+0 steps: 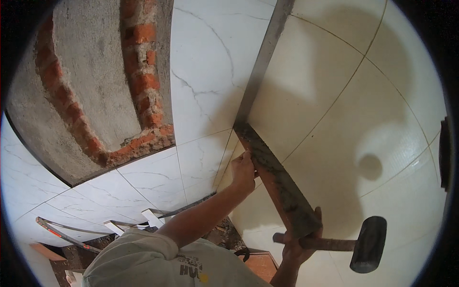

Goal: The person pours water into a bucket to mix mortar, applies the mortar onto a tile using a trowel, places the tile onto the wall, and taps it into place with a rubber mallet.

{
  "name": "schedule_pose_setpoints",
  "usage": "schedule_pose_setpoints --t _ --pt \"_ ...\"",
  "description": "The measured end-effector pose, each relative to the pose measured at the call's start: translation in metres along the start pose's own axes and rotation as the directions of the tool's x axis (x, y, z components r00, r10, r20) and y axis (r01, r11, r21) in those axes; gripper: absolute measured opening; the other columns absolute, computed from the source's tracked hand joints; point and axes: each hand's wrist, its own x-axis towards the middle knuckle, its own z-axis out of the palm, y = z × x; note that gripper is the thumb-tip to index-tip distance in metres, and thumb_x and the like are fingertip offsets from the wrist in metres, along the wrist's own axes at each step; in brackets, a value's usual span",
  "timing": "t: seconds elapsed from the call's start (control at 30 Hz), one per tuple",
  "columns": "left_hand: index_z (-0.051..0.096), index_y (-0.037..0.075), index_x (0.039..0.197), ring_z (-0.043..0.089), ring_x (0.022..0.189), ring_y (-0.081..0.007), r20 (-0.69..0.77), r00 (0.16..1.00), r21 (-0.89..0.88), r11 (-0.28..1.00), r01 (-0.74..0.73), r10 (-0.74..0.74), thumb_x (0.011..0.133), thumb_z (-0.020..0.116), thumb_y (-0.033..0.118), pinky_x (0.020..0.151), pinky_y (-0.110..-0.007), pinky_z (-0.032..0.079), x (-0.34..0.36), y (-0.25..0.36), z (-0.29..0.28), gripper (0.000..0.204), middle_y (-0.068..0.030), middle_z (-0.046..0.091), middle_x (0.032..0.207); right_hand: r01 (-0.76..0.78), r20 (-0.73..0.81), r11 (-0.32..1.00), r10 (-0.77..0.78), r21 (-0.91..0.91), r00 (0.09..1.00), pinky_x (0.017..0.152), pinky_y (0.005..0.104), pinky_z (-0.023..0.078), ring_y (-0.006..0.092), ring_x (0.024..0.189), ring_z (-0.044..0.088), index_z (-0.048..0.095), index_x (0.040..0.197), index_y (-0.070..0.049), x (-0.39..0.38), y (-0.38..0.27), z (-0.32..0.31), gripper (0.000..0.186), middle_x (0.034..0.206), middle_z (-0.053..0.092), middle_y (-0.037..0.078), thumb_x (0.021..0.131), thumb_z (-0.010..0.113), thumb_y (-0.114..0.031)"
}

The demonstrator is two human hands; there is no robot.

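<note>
A long narrow tile strip [273,189] slants from the wall corner down toward me, its upper side spread with wet grey mortar [277,177]. My left hand [243,173] is closed on the strip's left edge, about a third of the way down from the far end. At the near end my right hand [297,248] supports the strip from below. The same hand grips a rubber mallet [368,244], whose handle runs across under the strip's end and whose black head sticks out to the right. Some of the right fingers are hidden behind the strip.
White marbled tiles [205,62] frame an untiled patch [95,71] with brick-lined channels on the left. Cream tiles [330,110] cover the right wall, with a bare grey band [266,60] at the corner. Low left are a hacksaw [62,234] and debris [222,234].
</note>
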Motion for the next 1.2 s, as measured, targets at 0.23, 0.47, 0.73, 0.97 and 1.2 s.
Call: schedule_pose_setpoints --t 0.23,0.47,0.73,0.97,1.2 --pt "0.061 0.002 0.092 0.062 0.067 -0.0165 -0.056 0.998 -0.092 0.996 0.002 -0.007 0.105 0.052 0.023 0.062 -0.036 0.057 0.012 0.013 0.013 0.027 -0.0065 0.064 0.083 0.445 0.137 0.884 -0.427 -0.145 0.894 0.065 0.0262 0.045 0.0113 0.077 0.056 0.051 0.134 0.006 0.039 -0.006 0.032 0.071 0.105 0.061 0.008 0.072 0.081 -0.010" --pt "0.058 0.006 0.092 0.067 0.077 -0.0207 0.019 1.000 -0.076 0.997 -0.001 0.003 0.101 0.054 0.023 0.073 -0.038 0.057 0.018 0.026 0.034 0.020 -0.0068 0.066 0.088 0.589 0.129 0.788 -0.575 -0.180 0.808 0.045 0.0204 0.037 0.0049 0.061 0.049 0.056 0.124 0.006 0.063 -0.048 0.078 0.049 0.092 0.060 0.004 0.083 0.077 -0.010" --pt "0.057 0.006 0.122 0.070 0.079 -0.0224 0.052 0.996 -0.190 0.978 0.083 -0.075 0.106 0.050 0.034 0.071 -0.038 0.057 0.019 0.048 0.053 0.034 -0.0108 0.071 0.107 0.681 0.240 0.561 -0.661 -0.469 0.710 0.047 0.0240 0.032 0.0053 0.052 0.043 0.063 0.089 -0.001 0.120 -0.090 0.129 0.018 0.062 0.050 -0.003 0.088 0.075 -0.014" --pt "-0.004 0.014 0.162 0.042 0.141 -0.0276 0.401 0.912 -0.249 0.968 0.015 0.089 0.102 0.049 0.056 0.114 -0.045 0.038 0.036 0.024 0.025 0.090 -0.0033 0.024 0.165 0.599 0.289 0.609 -0.534 -0.520 0.794 0.048 0.0270 0.036 0.0068 0.052 0.048 0.065 0.082 -0.001 0.164 -0.136 0.207 0.032 0.058 0.053 0.000 0.087 0.079 -0.029" --pt "0.007 0.014 0.162 0.022 0.153 -0.0222 0.320 0.937 -0.647 0.755 0.110 0.138 0.101 0.059 0.040 0.126 -0.047 0.017 0.122 0.010 0.012 0.084 0.0002 0.010 0.169 0.613 0.347 0.503 -0.526 -0.609 0.776 0.057 0.0336 0.046 0.0153 0.055 0.057 0.070 0.089 -0.001 0.228 -0.137 0.255 0.047 0.064 0.060 0.005 0.085 0.077 -0.047"
